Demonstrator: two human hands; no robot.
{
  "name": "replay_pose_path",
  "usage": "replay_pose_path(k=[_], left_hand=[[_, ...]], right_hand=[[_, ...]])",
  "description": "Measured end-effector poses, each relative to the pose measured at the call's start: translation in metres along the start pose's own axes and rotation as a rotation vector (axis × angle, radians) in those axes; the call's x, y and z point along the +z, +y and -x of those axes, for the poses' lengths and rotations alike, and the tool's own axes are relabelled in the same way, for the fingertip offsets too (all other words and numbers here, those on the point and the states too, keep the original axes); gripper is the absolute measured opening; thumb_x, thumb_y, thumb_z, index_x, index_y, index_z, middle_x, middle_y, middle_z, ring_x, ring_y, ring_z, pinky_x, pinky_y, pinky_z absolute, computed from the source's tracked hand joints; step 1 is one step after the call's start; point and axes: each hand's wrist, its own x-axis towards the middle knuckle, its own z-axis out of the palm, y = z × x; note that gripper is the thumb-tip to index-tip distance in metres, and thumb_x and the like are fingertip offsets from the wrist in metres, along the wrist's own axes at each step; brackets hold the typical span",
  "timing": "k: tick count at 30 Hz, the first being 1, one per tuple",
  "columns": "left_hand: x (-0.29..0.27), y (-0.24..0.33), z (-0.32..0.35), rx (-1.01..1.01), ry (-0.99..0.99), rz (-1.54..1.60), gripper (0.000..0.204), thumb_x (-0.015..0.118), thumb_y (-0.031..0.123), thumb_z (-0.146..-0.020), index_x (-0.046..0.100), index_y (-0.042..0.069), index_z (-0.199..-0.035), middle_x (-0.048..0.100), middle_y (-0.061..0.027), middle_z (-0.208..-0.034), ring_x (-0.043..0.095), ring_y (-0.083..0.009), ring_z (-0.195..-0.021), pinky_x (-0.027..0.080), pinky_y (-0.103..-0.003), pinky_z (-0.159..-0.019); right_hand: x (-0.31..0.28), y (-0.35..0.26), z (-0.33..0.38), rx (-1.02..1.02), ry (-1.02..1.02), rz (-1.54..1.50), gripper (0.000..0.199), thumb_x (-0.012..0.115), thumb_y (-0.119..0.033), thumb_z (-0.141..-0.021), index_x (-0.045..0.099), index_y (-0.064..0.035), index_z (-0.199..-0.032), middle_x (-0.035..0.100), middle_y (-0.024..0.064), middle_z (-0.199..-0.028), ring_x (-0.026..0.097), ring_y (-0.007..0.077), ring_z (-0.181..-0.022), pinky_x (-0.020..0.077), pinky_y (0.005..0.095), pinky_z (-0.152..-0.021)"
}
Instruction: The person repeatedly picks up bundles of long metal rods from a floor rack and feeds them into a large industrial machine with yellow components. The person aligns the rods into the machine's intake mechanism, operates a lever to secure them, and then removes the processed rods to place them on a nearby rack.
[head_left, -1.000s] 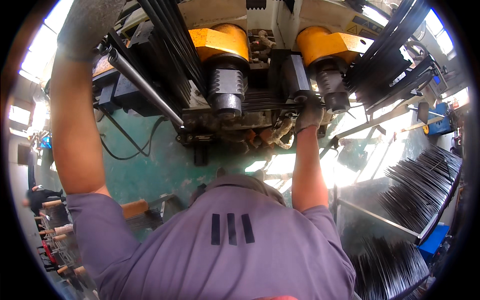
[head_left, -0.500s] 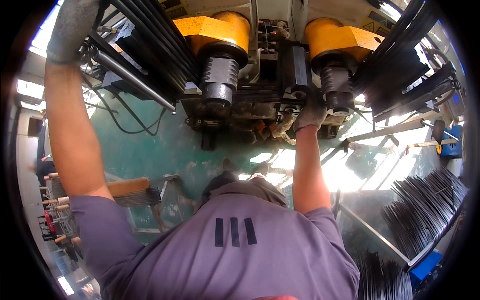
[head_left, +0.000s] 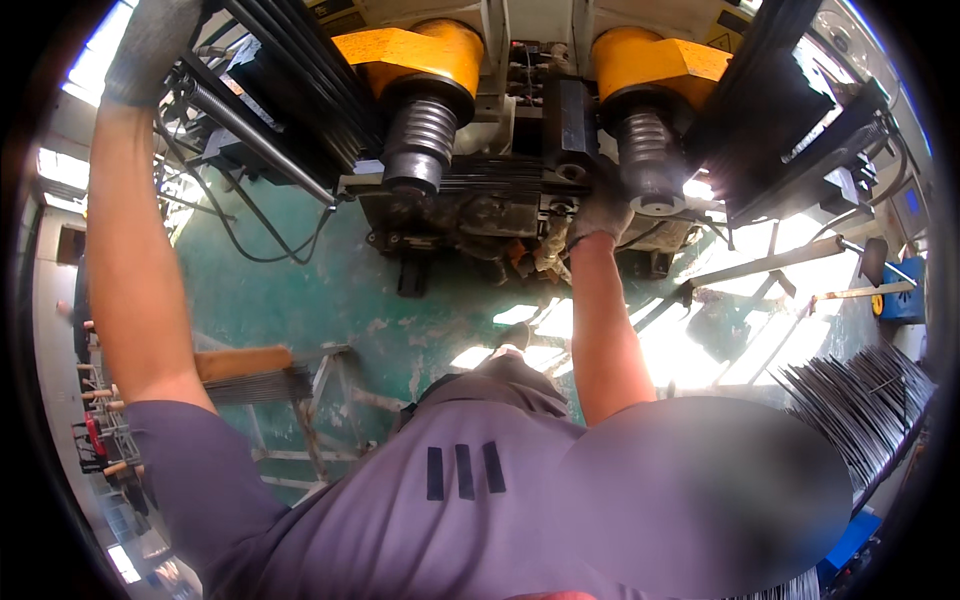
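Note:
My left hand (head_left: 152, 52), in a grey work glove, is raised at the upper left beside a metal frame with a long coil spring (head_left: 255, 138). Its fingers are cut off or hidden at the picture's edge. My right hand (head_left: 600, 212), also gloved, reaches into the machine below a black block (head_left: 570, 125), close to the right ribbed metal cylinder (head_left: 645, 150). Shadow hides its fingertips. Left of that hand, thin dark rods (head_left: 490, 178) lie across the machine beneath the left ribbed cylinder (head_left: 418, 140).
Yellow machine arms (head_left: 430, 55) hold the cylinders. Slanted black bundles (head_left: 305, 75) flank both sides. Thin dark rods fill a rack (head_left: 865, 415) at right. A metal stand (head_left: 320, 400) is at left. A black cable (head_left: 235, 240) hangs over the green floor (head_left: 330, 300). A blurred patch covers the lower right.
The machine and my right hand appear slightly further left in the picture. The cylinders' ribs look smoother and more ring-like than before. Both hands stay at the same machine parts.

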Motion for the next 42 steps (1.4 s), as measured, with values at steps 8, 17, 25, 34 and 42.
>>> replay_pose_path(k=[8,17,25,34,42], left_hand=[[-0.029,-0.012,0.044,0.050,0.055,0.195,0.030,0.044,0.018,-0.097,0.065,-0.002,-0.108,0.069,-0.0150,-0.098,0.066,-0.0245,-0.090,0.051,-0.035,-0.085],[-0.013,0.062,0.171,0.043,0.221,0.359,0.026,0.043,0.012,-0.098,0.061,-0.006,-0.104,0.060,-0.0139,-0.096,0.058,-0.0220,-0.091,0.047,-0.033,-0.087],[-0.001,0.122,0.280,-0.272,0.328,0.884,0.023,0.042,0.008,-0.099,0.059,-0.005,-0.106,0.056,-0.0122,-0.096,0.054,-0.0188,-0.092,0.045,-0.031,-0.089],[0.230,0.305,0.413,-1.248,-0.312,1.716,0.021,0.047,0.015,-0.095,0.061,-0.001,-0.096,0.063,-0.0153,-0.094,0.061,-0.0259,-0.090,0.050,-0.037,-0.087],[0.335,0.465,0.489,-1.637,-1.081,1.266,0.027,0.052,0.013,-0.090,0.054,-0.005,-0.110,0.064,-0.0196,-0.100,0.062,-0.0373,-0.092,0.050,-0.048,-0.089]], right_hand=[[0.001,0.007,0.033,-0.215,0.069,0.141,0.027,0.059,-0.017,-0.089,0.065,-0.0073,-0.114,0.069,0.0049,-0.107,0.064,0.0204,-0.101,0.0495,0.0346,-0.085],[-0.034,-0.066,0.106,-0.017,0.100,-0.056,0.014,0.065,-0.009,-0.088,0.066,-0.0004,-0.098,0.069,0.0042,-0.092,0.065,0.0159,-0.087,0.0505,0.0332,-0.076],[-0.238,-0.152,0.194,-0.180,0.251,-0.167,0.007,0.057,-0.002,-0.092,0.058,-0.0051,-0.098,0.060,0.0019,-0.081,0.060,0.0143,-0.071,0.0522,0.0284,-0.066],[-0.533,-0.410,0.338,-0.740,1.015,0.554,0.022,0.067,-0.017,-0.092,0.057,-0.0018,-0.104,0.060,0.0013,-0.078,0.056,0.0093,-0.065,0.0485,0.0263,-0.060],[-0.770,-0.542,0.308,-0.172,1.547,1.619,0.043,0.059,-0.035,-0.093,0.054,-0.0037,-0.121,0.064,0.0229,-0.115,0.062,0.0398,-0.106,0.0487,0.0460,-0.091]])
